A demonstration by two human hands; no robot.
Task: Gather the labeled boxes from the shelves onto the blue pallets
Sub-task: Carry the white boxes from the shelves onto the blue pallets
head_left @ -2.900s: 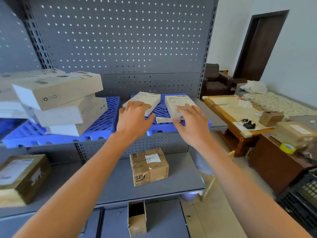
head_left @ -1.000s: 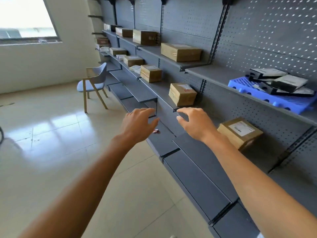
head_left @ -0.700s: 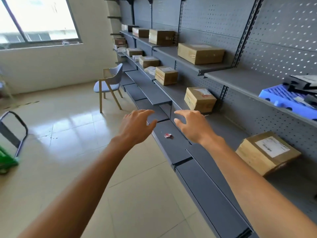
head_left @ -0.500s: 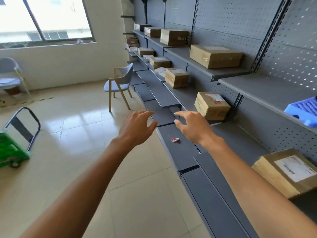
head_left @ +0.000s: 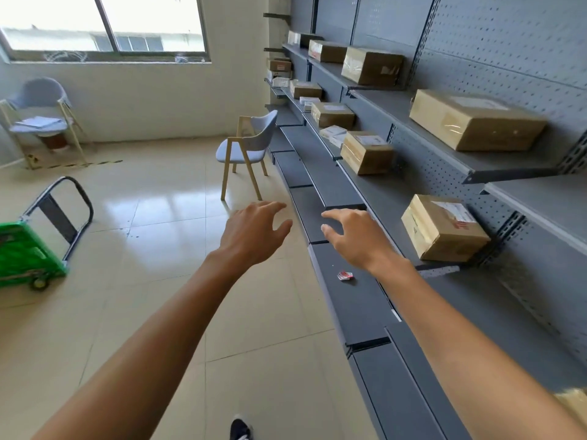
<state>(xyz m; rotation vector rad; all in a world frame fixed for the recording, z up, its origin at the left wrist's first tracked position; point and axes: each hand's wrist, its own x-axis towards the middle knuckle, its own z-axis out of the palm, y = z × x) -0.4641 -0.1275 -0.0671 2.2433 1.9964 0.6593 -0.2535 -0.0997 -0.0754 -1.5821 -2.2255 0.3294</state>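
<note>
Currently both arms out ahead, nothing held. Left hand [head_left: 254, 230] over the floor, fingers loosely spread, thumb apart. Right hand [head_left: 357, 238] above the front edge of the lowest shelf [head_left: 355, 300], fingers apart and slightly bent, touching nothing visible.

Nearest box [head_left: 443, 228] on the middle shelf, right of the right hand and apart from it: brown, taped, white label on top with red marks, print too blurred to read. Long axis roughly along the shelf run, label end toward the pegboard wall. Next box [head_left: 367, 152] farther along the same shelf, white label on top, unreadable. Large box [head_left: 473, 120] on the upper shelf, long axis along the shelf, clear tape on its face. More boxes farther down, labels illegible.

Small red-and-white scrap [head_left: 344, 275] flat on the lowest shelf below the right wrist. Green cart [head_left: 22, 249] at left; chair [head_left: 246, 150] beside the shelving.
</note>
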